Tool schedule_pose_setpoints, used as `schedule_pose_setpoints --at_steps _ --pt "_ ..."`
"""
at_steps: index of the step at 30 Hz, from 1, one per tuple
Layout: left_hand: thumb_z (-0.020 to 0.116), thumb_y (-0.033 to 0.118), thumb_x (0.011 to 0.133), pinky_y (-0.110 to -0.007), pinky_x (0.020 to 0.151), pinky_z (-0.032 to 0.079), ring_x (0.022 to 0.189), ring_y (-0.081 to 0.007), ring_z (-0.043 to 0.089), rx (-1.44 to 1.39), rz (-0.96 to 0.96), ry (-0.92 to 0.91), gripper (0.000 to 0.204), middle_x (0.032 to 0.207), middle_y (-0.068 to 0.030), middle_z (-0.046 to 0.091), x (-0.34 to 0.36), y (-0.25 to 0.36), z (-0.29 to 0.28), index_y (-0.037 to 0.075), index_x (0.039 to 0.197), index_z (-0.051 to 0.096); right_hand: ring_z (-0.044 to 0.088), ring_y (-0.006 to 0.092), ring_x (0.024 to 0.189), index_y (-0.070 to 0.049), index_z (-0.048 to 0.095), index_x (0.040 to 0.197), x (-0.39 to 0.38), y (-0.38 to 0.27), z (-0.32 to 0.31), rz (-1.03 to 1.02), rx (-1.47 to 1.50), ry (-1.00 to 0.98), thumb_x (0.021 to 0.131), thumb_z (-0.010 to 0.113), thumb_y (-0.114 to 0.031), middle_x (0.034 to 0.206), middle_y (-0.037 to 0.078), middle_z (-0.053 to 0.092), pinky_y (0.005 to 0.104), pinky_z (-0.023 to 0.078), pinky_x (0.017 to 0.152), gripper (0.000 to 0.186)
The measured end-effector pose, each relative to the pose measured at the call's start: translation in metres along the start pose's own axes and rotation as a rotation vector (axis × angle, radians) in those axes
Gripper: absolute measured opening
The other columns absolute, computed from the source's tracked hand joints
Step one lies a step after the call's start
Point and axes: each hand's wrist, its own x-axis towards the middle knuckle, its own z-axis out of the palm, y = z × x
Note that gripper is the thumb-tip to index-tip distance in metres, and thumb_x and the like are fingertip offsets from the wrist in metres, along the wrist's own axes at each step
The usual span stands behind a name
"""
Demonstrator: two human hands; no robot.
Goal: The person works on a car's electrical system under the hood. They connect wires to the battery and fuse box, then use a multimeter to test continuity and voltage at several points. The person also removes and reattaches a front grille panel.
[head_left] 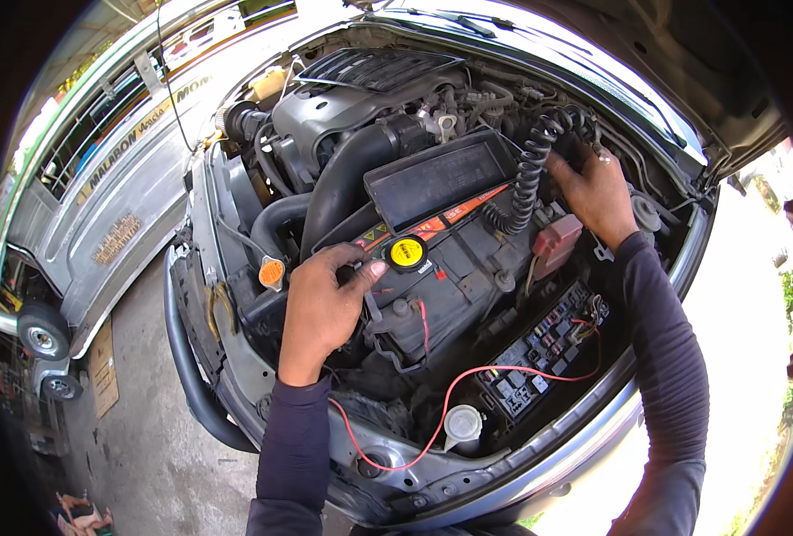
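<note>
The round black cap with a yellow label (pixel 407 254) is being seen just to the right of the tip of the left thumb, over the dark battery (pixel 481 268). The thumb and fingers of the left hand (pixel 321 308) are being held close together, with a narrow gap; whether the rim of the cap is being pinched cannot be told. By the right hand (pixel 600 201), the upper end of the black coiled cord (pixel 527 170) is being partly covered. Its fingers are being hidden behind the hand, so it cannot be told if anything is being gripped. Just below the right hand, a red cover (pixel 557 239) is being seen. Between the two hands, a long black tray (pixel 441 179) is being shown with its hollow side upward. Just left of the left hand, an orange cap (pixel 272 272) is being seen. Below the right hand, an uncovered fuse box (pixel 544 348) is being crossed by a red wire (pixel 454 382). Beyond the left hand, a grey engine cover (pixel 325 114) is being seen, and far to its left, a silver vehicle (pixel 146 179).
</note>
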Motion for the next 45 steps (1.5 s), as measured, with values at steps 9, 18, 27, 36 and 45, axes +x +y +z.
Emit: schedule_pose_setpoints --at_steps 9,18,27,36,45 --pt "0.070 0.016 0.099 -0.031 0.075 0.050 0.078 -0.0132 0.061 0.031 -0.076 -0.134 0.022 0.082 -0.0058 0.067 0.003 0.010 -0.009 -0.005 0.105 0.072 0.070 0.0461 0.096 -0.003 0.070 0.115 0.002 0.006 -0.004 -0.014 -0.010 -0.001 0.097 0.071 -0.033 0.099 0.026 0.074 0.0506 0.055 0.084 0.035" --pt "0.070 0.017 0.100 -0.029 0.073 0.048 0.077 -0.0117 0.060 -0.096 -0.137 -0.113 0.022 0.084 -0.0034 0.067 0.000 0.000 -0.011 -0.005 0.106 0.072 0.072 0.0450 0.091 -0.003 0.070 0.117 0.002 0.000 0.000 0.015 -0.057 -0.034 0.098 0.070 -0.035 0.095 0.025 0.074 0.0498 0.056 0.081 0.037" --pt "0.069 0.030 0.102 -0.030 0.076 0.049 0.079 -0.0143 0.059 -0.048 -0.050 -0.053 0.033 0.090 -0.0076 0.070 0.000 -0.011 -0.013 -0.001 0.114 0.071 0.072 0.0435 0.091 -0.004 0.070 0.118 -0.002 -0.001 0.006 0.008 0.018 0.027 0.097 0.071 -0.034 0.096 0.024 0.075 0.0492 0.056 0.081 0.037" --pt "0.067 0.034 0.106 -0.025 0.073 0.045 0.078 -0.0070 0.056 -0.076 -0.126 0.180 0.037 0.086 -0.0008 0.067 0.003 -0.006 -0.004 -0.002 0.114 0.072 0.072 0.0448 0.093 0.000 0.071 0.114 -0.003 -0.002 -0.015 -0.085 -0.057 -0.020 0.096 0.071 -0.034 0.097 0.026 0.074 0.0500 0.056 0.083 0.039" --pt "0.067 0.034 0.106 -0.023 0.075 0.042 0.082 -0.0073 0.055 -0.158 0.005 0.371 0.037 0.092 -0.0004 0.066 0.004 -0.036 -0.002 -0.001 0.116 0.073 0.073 0.0225 0.082 0.001 0.073 0.107 -0.086 -0.034 -0.053 0.094 0.300 -0.118 0.091 0.074 -0.018 0.088 0.015 0.076 0.0382 0.056 0.078 0.025"
